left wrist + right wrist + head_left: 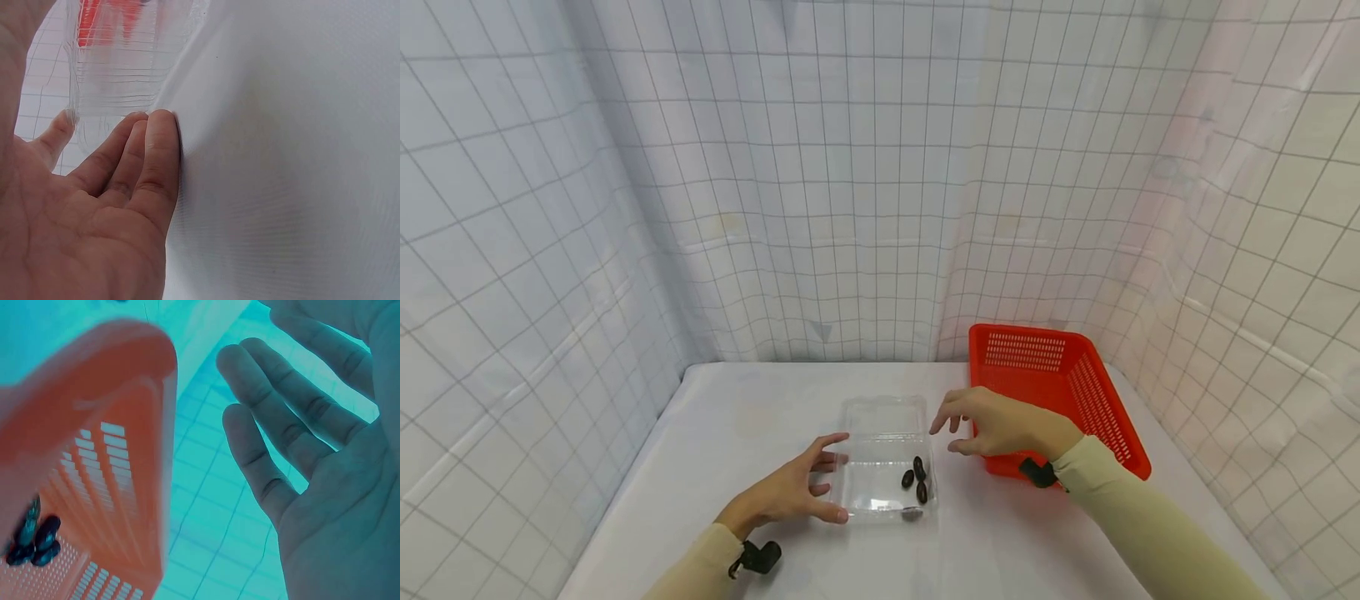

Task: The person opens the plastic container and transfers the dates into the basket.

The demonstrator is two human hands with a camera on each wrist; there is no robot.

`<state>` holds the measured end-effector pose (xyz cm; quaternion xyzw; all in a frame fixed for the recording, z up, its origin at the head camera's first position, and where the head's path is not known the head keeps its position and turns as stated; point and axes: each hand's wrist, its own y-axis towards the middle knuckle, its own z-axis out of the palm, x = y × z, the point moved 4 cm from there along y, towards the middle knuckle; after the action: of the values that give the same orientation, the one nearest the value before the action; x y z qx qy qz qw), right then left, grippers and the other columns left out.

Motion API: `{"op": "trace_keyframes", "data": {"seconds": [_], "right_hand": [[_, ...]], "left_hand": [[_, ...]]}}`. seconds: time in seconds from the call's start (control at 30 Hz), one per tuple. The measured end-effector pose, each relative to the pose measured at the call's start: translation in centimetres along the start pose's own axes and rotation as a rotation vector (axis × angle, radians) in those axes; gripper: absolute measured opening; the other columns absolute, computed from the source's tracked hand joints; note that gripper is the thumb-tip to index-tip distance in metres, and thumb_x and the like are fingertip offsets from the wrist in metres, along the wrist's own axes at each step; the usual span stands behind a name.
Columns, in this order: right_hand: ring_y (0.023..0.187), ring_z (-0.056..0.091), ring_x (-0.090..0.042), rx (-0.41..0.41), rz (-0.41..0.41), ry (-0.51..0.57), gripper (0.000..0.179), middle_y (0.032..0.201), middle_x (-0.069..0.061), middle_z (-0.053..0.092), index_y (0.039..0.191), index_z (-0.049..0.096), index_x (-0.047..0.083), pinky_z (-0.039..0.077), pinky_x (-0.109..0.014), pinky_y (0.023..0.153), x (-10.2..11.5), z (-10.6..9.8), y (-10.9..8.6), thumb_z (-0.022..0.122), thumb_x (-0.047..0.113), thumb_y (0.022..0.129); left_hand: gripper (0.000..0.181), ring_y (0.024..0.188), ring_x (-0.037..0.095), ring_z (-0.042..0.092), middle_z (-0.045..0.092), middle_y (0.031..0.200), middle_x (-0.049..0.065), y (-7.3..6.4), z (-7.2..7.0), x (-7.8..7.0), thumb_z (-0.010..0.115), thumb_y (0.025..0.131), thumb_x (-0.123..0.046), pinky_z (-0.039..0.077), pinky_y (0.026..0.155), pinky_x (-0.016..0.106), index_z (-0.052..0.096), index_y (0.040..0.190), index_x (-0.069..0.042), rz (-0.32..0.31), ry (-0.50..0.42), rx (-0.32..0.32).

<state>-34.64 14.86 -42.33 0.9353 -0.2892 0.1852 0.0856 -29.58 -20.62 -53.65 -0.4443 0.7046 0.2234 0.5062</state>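
Clear container (pixel 874 479), left of a red basket (pixel 1021 352)
Left hand (pixel 787 490) spread at the container's left edge, contact unclear; right hand (pixel 1000 423), relaxed and empty, hides some basket rim. Dark ovals (pixel 922 492) lie in both, the basket's partly hidden.

A clear plastic box (pixel 863 477) lies flat at the fingertips of the left hand (pixel 786 490), the thumb by its near left corner, the forefinger level with the hinge. Its lid (pixel 883 414) is folded back, beyond that forefinger. Three glossy dark brown oval pieces (pixel 919 468) sit close together in the box, on the side nearer the right hand (pixel 996 419). A red basket (pixel 1030 350) with slotted walls stands right of the right fingertips, partly hidden by that hand. More dark pieces (pixel 47 532) lie clustered inside it, apart from those fingers.
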Motion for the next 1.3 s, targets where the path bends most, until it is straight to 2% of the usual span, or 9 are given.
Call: {"op": "trace_keyframes", "data": {"seconds": [0.1, 0.37, 0.47, 0.57, 0.7, 0.9, 1.0, 1.2, 1.3], "right_hand": [[0.114, 0.077, -0.016, 0.039, -0.019, -0.011, 0.03, 0.128, 0.011, 0.078, 0.133, 0.083, 0.027, 0.066, -0.032, 0.103, 0.3, 0.9, 0.7, 0.086, 0.015, 0.106], [0.112, 0.082, -0.021, 0.133, -0.118, 0.002, 0.029, 0.13, -0.006, 0.082, 0.132, 0.083, 0.015, 0.068, -0.036, 0.107, 1.6, 3.0, 3.2, 0.086, 0.007, 0.104], [0.114, 0.082, -0.023, 0.172, -0.119, 0.01, 0.029, 0.13, -0.008, 0.083, 0.133, 0.083, 0.011, 0.069, -0.036, 0.107, 1.8, 3.7, 4.0, 0.086, 0.007, 0.104], [0.115, 0.082, -0.023, 0.209, -0.1, 0.017, 0.03, 0.131, -0.008, 0.083, 0.134, 0.083, 0.011, 0.068, -0.036, 0.108, 1.9, 4.5, 4.7, 0.087, 0.009, 0.104], [0.111, 0.082, -0.018, 0.239, -0.073, 0.016, 0.029, 0.13, -0.006, 0.083, 0.133, 0.084, 0.012, 0.068, -0.036, 0.107, 1.8, 5.4, 5.7, 0.089, 0.01, 0.104], [0.102, 0.077, -0.005, 0.277, -0.048, -0.034, 0.029, 0.126, -0.001, 0.083, 0.131, 0.086, 0.017, 0.063, -0.018, 0.097, 1.9, 6.3, 7.1, 0.092, 0.015, 0.103], [0.097, 0.073, 0.0, 0.303, -0.056, -0.065, 0.029, 0.123, 0.0, 0.083, 0.13, 0.087, 0.019, 0.06, -0.014, 0.093, 2.0, 6.7, 7.6, 0.094, 0.017, 0.102], [0.086, 0.069, 0.006, 0.345, -0.053, -0.113, 0.03, 0.12, 0.003, 0.083, 0.127, 0.089, 0.022, 0.06, -0.012, 0.087, 1.8, 7.3, 8.1, 0.097, 0.018, 0.098], [0.087, 0.071, 0.005, 0.365, -0.034, -0.094, 0.03, 0.12, 0.005, 0.084, 0.126, 0.089, 0.022, 0.061, -0.012, 0.087, 1.8, 7.9, 8.3, 0.096, 0.015, 0.098]], "left_hand": [[0.126, 0.171, 0.05, 0.041, 0.048, 0.181, 0.022, 0.0, 0.1, 0.1, 0.105, 0.091, -0.027, 0.054, 0.131, 0.056, 0.022, 0.185, -0.021, -0.002, 0.002, 0.001], [0.125, 0.171, 0.05, 0.042, 0.047, 0.181, 0.022, 0.1, 0.0, 0.0, 0.104, 0.091, -0.026, 0.053, 0.132, 0.058, 0.022, 0.185, -0.022, -0.002, 0.005, -0.002], [0.125, 0.171, 0.049, 0.042, 0.047, 0.18, 0.022, 0.1, 0.0, 0.0, 0.104, 0.091, -0.026, 0.053, 0.132, 0.058, 0.022, 0.185, -0.022, -0.008, 0.001, -0.002], [0.125, 0.17, 0.049, 0.043, 0.048, 0.18, 0.022, 0.1, 0.1, 0.0, 0.104, 0.091, -0.026, 0.053, 0.132, 0.058, 0.022, 0.185, -0.022, -0.013, -0.005, -0.001], [0.125, 0.17, 0.05, 0.043, 0.048, 0.18, 0.022, 0.1, 0.0, 0.0, 0.105, 0.091, -0.026, 0.053, 0.132, 0.058, 0.022, 0.185, -0.022, -0.01, -0.004, 0.0], [0.124, 0.17, 0.049, 0.042, 0.048, 0.18, 0.022, -0.1, -0.1, 0.0, 0.104, 0.091, -0.027, 0.053, 0.132, 0.058, 0.023, 0.185, -0.023, -0.024, 0.003, -0.001], [0.124, 0.17, 0.049, 0.042, 0.048, 0.181, 0.022, -0.1, -0.1, 0.1, 0.104, 0.091, -0.027, 0.053, 0.131, 0.058, 0.023, 0.185, -0.023, -0.031, 0.004, 0.0], [0.124, 0.17, 0.049, 0.042, 0.048, 0.181, 0.022, 0.2, -0.1, 0.0, 0.104, 0.092, -0.027, 0.053, 0.132, 0.057, 0.022, 0.185, -0.023, -0.016, 0.0, 0.006], [0.124, 0.171, 0.05, 0.042, 0.047, 0.181, 0.023, 0.2, 0.0, 0.1, 0.104, 0.092, -0.025, 0.053, 0.132, 0.058, 0.022, 0.185, -0.021, -0.007, -0.007, 0.007]]}}
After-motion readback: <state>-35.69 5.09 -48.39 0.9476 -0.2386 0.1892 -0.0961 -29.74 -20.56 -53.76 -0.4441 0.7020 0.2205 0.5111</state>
